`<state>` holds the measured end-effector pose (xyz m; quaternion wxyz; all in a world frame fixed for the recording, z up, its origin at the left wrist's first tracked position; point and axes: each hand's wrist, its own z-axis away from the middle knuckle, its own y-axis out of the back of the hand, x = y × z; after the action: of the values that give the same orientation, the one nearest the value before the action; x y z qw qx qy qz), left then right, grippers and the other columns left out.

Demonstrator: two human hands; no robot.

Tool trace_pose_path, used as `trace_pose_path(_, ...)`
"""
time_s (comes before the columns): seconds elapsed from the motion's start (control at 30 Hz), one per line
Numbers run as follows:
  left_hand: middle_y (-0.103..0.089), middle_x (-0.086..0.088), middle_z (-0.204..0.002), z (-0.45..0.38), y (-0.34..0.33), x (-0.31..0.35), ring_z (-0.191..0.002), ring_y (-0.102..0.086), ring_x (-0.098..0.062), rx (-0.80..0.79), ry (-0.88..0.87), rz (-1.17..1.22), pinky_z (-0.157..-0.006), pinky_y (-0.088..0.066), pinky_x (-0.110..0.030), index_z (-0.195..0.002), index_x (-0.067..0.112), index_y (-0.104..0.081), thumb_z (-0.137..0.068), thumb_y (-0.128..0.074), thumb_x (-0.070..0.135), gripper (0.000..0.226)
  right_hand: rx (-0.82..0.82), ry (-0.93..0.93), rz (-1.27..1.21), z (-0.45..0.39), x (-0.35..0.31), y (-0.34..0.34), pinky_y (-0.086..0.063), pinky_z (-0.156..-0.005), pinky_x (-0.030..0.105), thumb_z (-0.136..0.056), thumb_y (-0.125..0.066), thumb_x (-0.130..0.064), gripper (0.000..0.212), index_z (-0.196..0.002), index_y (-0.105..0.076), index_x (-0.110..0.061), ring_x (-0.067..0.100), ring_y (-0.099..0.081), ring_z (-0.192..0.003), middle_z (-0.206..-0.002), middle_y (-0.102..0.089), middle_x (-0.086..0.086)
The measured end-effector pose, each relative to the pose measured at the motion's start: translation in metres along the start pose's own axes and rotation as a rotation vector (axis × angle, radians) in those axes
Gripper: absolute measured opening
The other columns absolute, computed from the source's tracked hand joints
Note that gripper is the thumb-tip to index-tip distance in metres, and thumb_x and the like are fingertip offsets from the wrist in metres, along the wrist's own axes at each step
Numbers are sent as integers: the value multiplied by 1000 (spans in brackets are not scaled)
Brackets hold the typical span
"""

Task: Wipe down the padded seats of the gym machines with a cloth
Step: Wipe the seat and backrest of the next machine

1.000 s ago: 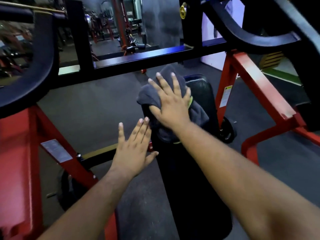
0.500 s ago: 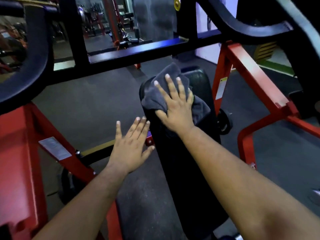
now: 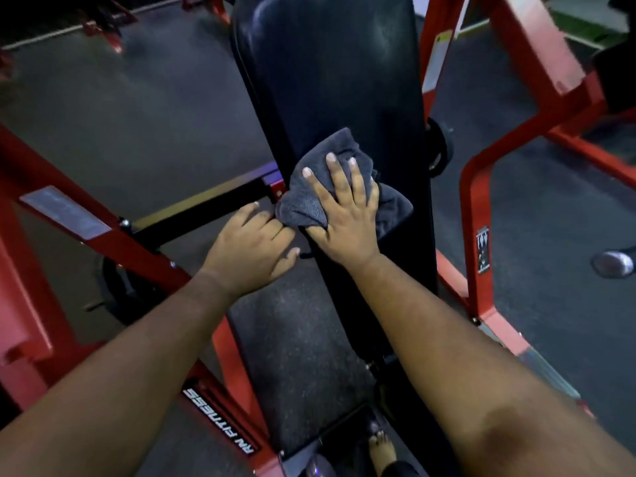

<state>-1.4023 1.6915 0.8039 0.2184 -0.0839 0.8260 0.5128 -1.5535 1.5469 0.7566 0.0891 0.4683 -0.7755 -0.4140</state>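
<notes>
A long black padded bench [image 3: 330,74] runs away from me between red frame bars. A crumpled dark grey cloth [image 3: 347,151] lies on the pad about halfway along it. My right hand [image 3: 344,215] presses flat on the cloth, fingers spread and straight. My left hand [image 3: 249,249] sits at the pad's left edge, fingers loosely bent and touching the cloth's left corner; whether it pinches the cloth is hidden.
Red steel frame bars [image 3: 537,63] flank the bench on both sides. A black crossbar [image 3: 206,208] joins the frame at the left. Dark rubber floor [image 3: 155,115] surrounds the machine. A foot [image 3: 380,449] shows at the bottom, a shoe [image 3: 612,263] at the right.
My right hand has slid the cloth from the top of the pad down toward me. My left hand has moved right to the pad's edge. The view has tilted downward.
</notes>
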Motion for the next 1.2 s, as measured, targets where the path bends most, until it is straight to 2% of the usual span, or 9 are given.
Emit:
trace_pose_path(0.1, -62, -7, -72, 1, 1, 14, -70, -59, -30, 98, -89, 86, -77, -48, -42, -82, 13, -63, -101, -50, 36, 33, -9, -33, 10, 43, 6, -16, -15, -119, 62, -85, -62, -54, 81, -158, -32, -34, 33, -18, -155, -168, -25, 7)
trace_pose_path(0.2, -62, -7, -81, -1, -1, 27, -73, -58, -29, 110, -133, 109, -73, -43, -42, -88, 13, -62, -101, -50, 37, 30, -32, -94, 16, 101, 14, -37, -14, -119, 62, -87, -68, -55, 86, -159, -27, -34, 32, -14, -156, -168, -22, 6)
trace_pose_path(0.33, -62, -13, -135, -1, -33, 55, -124, -58, -33, -20, -244, 34, -107, -41, -53, -127, 13, -63, -102, -49, 39, 38, -82, -237, 37, 201, 20, -73, -19, -118, 68, -86, -69, -56, 96, -162, -14, -36, 27, 3, -159, -170, -11, 3)
trace_pose_path(0.43, -39, -16, -161, 3, -65, 88, -150, -35, -33, -156, -393, -2, -124, -14, -62, -151, 11, -46, -104, -44, 44, 57, -42, -375, -34, 265, 23, -102, -19, -117, 71, -95, -47, -65, 85, -164, -8, -36, 31, -1, -158, -173, 2, -3)
trace_pose_path(0.63, 12, -17, -169, 9, -108, 151, -158, 10, -30, -361, -491, -148, -118, 19, -68, -163, 9, -3, -107, -25, 51, 73, 202, -1166, -305, 304, 3, -124, -10, -124, 50, -89, -44, -59, 82, -159, -2, -51, 16, -8, -157, -171, -12, -4)
trace_pose_path(0.77, 17, -18, -169, -5, -113, 166, -157, 16, -30, -351, -453, -209, -112, 25, -72, -163, 8, 3, -104, -24, 56, 80, 429, -1472, -655, 294, 18, -118, -20, -114, 26, -82, -49, -50, 90, -163, -15, -29, 12, -19, -151, -168, -19, 6)
trace_pose_path(0.93, 24, -18, -167, -31, -107, 165, -157, 19, -29, -364, -392, -235, -109, 28, -73, -161, 7, 13, -104, -18, 59, 83, 331, -1804, -590, 256, 100, -101, -17, -120, 52, -100, -45, -46, 76, -163, -16, -15, 29, -12, -156, -172, -13, 4)
trace_pose_path(1.0, 26, -16, -167, -40, -100, 163, -156, 20, -28, -386, -358, -231, -109, 28, -73, -161, 8, 14, -103, -20, 61, 85, 320, -1769, -593, 225, 107, -86, -13, -120, 61, -100, -44, -45, 74, -164, -16, -20, 21, -6, -157, -172, -12, -1)
trace_pose_path(1.2, 14, -10, -171, -83, -53, 109, -159, 13, -23, -298, -16, -188, -115, 15, -73, -164, 13, -1, -98, -34, 63, 90, 178, -1059, -414, 88, 88, -40, -13, -108, 78, -89, -43, -50, 79, -159, -7, -47, 15, 0, -158, -171, -1, -14)
